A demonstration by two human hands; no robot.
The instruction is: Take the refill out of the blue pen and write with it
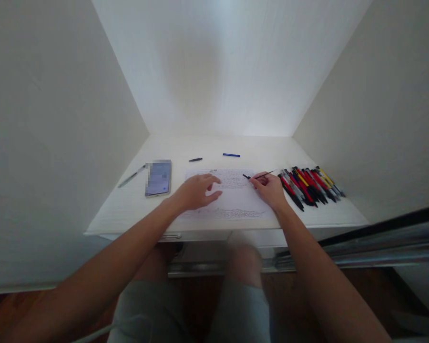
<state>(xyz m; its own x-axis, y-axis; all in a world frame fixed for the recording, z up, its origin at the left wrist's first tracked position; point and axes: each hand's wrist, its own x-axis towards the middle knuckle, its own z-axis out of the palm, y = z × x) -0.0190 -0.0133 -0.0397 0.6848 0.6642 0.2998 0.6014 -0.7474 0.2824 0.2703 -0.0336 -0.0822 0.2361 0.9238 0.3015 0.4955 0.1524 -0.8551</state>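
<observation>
Sheet (236, 201): in the head view, it lies near the front edge of the bench (210, 145), written lines above and below a bare band.
Right grip (270, 189): narrow, pinching a thin dark stick (265, 175) over the sheet's right side; a black piece (246, 176) shows at its left end, and whether the two are joined cannot be told.
Left grip (202, 190): wide, thumb and finger apart over the sheet's left part, nothing seen in it.
Stick handling: a light pinch probably serves best, as the stick looks slim; lining it up with the black piece would likely spare it sideways strain.
Right side: a heap of pens (309, 186) lies just beside the right grip, so a wide sweep could scatter it; the right wall (386, 119) rises beyond.
Left side: a phone (159, 178) and a pale pen (131, 176) limit elbow room.
Far side: a dark pen part (195, 159) and a blue tube (231, 155) lie well apart, with reaching room between.
Front edge: it runs just below the sheet, so small parts seem safer further in.
</observation>
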